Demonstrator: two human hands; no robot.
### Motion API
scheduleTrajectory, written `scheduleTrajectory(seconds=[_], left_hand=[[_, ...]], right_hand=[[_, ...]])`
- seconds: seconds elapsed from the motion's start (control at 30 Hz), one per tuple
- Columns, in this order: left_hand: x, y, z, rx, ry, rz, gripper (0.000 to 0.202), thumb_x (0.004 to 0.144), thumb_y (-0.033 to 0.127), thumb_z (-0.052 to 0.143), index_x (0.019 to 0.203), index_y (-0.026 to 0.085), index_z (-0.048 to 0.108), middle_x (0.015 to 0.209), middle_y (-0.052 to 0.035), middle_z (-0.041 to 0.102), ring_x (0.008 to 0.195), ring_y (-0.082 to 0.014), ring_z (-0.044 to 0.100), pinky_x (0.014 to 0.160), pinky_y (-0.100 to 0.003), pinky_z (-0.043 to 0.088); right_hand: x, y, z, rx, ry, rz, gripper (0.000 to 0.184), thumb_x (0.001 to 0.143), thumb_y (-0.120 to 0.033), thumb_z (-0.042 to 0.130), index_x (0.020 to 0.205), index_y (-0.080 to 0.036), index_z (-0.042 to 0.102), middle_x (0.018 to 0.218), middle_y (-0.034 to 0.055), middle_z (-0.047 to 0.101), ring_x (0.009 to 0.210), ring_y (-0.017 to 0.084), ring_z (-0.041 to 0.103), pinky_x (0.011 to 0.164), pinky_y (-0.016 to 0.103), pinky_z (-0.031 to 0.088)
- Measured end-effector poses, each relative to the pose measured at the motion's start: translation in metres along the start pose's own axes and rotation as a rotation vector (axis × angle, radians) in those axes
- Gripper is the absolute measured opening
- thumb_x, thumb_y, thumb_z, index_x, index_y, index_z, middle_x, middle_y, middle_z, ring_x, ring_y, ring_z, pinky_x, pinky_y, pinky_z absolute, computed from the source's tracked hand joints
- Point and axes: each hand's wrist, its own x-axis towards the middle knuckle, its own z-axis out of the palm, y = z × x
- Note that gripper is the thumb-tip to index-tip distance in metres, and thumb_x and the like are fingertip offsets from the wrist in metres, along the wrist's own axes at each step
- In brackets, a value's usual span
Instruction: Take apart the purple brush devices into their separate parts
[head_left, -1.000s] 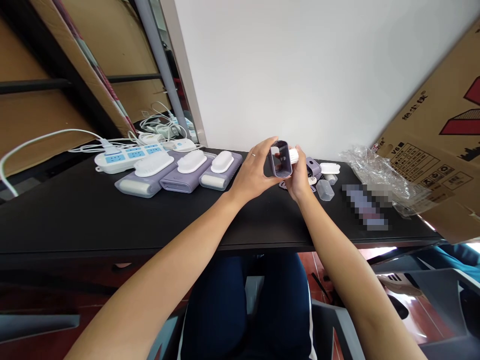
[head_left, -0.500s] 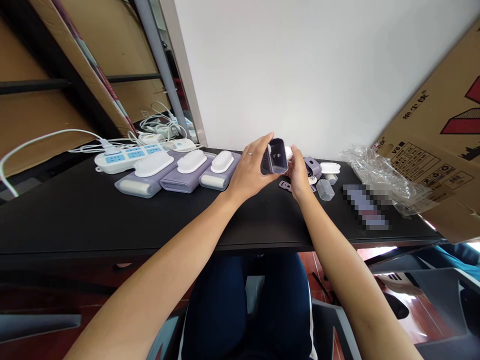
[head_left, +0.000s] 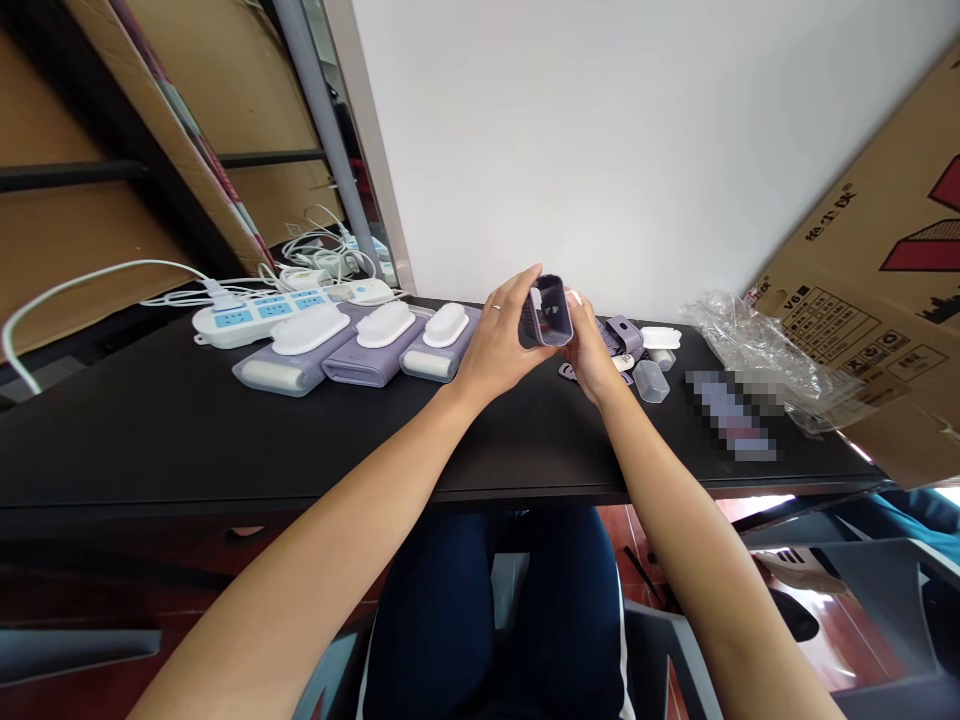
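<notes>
My left hand [head_left: 499, 335] is wrapped around a hollow purple-grey plastic housing [head_left: 554, 315], held above the black table with its open end facing me. Inside the housing, small light-coloured parts show. On the housing's right side, my right hand [head_left: 589, 348] grips a white piece [head_left: 574, 298]. The fingers hide most of that piece, and I cannot tell whether it is fixed to the housing. Left of my hands stand three purple units with white oval tops, the nearest unit [head_left: 444, 340] close to my left wrist.
A white power strip [head_left: 259, 314] with cables lies at the back left. To the right are loose purple parts [head_left: 624, 335], a clear plastic cup [head_left: 651, 382], a white oval piece [head_left: 660, 338], a crumpled plastic bag [head_left: 772, 350], a blurred flat item [head_left: 731, 415] and a cardboard box [head_left: 862, 300].
My right hand has moved slightly left and closer against the housing, covering more of the white piece. The left hand still holds the housing in nearly the same place.
</notes>
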Motion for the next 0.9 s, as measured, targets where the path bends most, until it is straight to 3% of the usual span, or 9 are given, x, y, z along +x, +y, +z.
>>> scheduleTrajectory(seconds=[0.33, 0.67, 0.9], left_hand=[[-0.0016, -0.0046, 0.0047, -0.003, 0.042, 0.058, 0.094, 0.096, 0.049, 0.08, 0.169, 0.035, 0.023, 0.165, -0.0149, 0.05, 0.153, -0.0328, 0.052, 0.124, -0.051, 0.049], [-0.0024, -0.0048, 0.0046, -0.003, -0.003, 0.008, 0.098, 0.096, 0.052, 0.079, 0.172, 0.036, 0.02, 0.168, -0.0142, 0.048, 0.156, -0.0346, 0.048, 0.126, -0.051, 0.046], [-0.0017, -0.0035, 0.0052, -0.016, 0.012, 0.031, 0.095, 0.097, 0.054, 0.078, 0.171, 0.035, 0.022, 0.167, -0.0142, 0.048, 0.156, -0.0337, 0.049, 0.126, -0.05, 0.046]], right_hand=[[0.0025, 0.0039, -0.0009, -0.039, 0.076, -0.124, 0.073, 0.085, -0.08, 0.069, 0.136, -0.03, 0.056, 0.123, 0.0048, 0.07, 0.118, 0.023, 0.07, 0.099, 0.038, 0.057], [0.0022, 0.0042, -0.0004, 0.016, 0.045, -0.076, 0.075, 0.086, -0.075, 0.069, 0.143, -0.031, 0.048, 0.12, 0.0036, 0.069, 0.116, 0.023, 0.071, 0.105, 0.041, 0.058], [0.0041, 0.0083, -0.0013, 0.007, 0.076, -0.124, 0.073, 0.086, -0.076, 0.071, 0.14, -0.031, 0.053, 0.112, 0.0027, 0.072, 0.111, 0.024, 0.073, 0.102, 0.043, 0.059]])
